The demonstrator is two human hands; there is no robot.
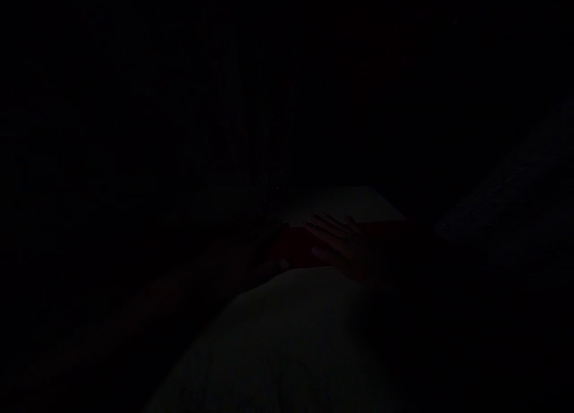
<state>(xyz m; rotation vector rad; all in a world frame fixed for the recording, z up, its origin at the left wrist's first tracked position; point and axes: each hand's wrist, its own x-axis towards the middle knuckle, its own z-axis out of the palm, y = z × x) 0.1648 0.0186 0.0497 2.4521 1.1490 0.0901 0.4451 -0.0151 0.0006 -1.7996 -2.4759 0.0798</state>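
The scene is almost black. My right hand (343, 245) reaches in from the right near the middle of the view. Its fingers are stretched out flat and point left, resting on or just over a dark reddish thing (291, 248) that I cannot name. A faint shape that may be my left forearm (188, 293) runs from the lower left toward that reddish thing. Its hand is lost in the dark.
A pale flat surface (359, 204) lies just behind the right hand. A pale cloth or rounded mass (287, 341) fills the lower middle. A dim greyish bulk (515, 210) sits at the right. Everything else is too dark to make out.
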